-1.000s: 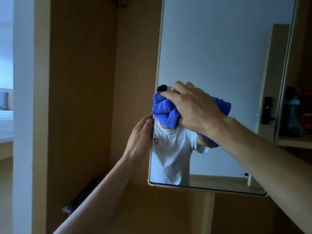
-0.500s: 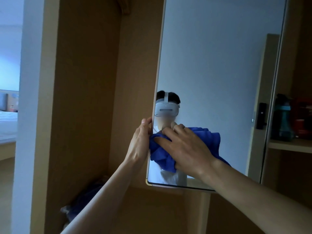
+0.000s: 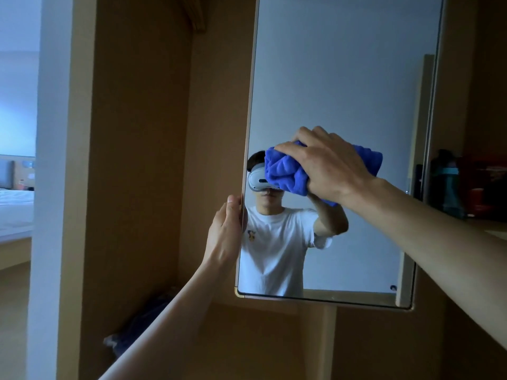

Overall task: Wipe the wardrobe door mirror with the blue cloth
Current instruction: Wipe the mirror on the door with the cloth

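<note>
Here blue cloth [image 3: 285, 171] sits bunched under right grip [image 3: 330, 167]

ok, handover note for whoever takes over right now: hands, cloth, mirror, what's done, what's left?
Left hand grips the left edge of the mirror, steadying it.
Right hand holds the bunched blue cloth against the glass, mid-height, left of centre.
Done: wiping is under way; the glass shows no marks telling which parts are finished.
Left: probably work across the whole pane, top area and bottom strip included.
</note>
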{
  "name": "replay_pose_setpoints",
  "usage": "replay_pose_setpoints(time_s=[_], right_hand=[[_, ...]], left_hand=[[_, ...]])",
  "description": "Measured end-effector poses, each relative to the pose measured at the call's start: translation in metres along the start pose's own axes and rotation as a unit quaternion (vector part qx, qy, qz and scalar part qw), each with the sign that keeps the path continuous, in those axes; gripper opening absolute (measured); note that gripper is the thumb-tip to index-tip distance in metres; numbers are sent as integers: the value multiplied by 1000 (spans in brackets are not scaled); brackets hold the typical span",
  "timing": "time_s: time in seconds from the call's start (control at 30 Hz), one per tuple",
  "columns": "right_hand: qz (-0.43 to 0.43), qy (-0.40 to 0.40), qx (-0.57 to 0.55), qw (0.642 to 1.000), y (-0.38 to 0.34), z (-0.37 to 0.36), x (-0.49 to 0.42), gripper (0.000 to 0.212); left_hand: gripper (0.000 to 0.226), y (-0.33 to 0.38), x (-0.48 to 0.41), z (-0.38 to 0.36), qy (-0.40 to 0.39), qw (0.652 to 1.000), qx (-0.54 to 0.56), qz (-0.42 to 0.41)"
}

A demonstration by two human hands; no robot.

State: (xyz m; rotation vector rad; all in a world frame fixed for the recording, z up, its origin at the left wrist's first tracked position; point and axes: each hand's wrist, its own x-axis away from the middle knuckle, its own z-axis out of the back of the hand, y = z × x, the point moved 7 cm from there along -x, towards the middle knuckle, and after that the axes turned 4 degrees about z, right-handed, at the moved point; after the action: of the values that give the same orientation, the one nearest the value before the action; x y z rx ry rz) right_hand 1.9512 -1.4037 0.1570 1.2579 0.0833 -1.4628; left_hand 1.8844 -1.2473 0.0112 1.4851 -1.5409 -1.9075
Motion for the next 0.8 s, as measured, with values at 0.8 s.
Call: replay_pose_setpoints(time_s=[0.8], right_hand=[[52, -19, -43, 998, -37, -56, 91, 41]], left_hand=[[64, -19, 9, -14, 47, 989, -134, -33]])
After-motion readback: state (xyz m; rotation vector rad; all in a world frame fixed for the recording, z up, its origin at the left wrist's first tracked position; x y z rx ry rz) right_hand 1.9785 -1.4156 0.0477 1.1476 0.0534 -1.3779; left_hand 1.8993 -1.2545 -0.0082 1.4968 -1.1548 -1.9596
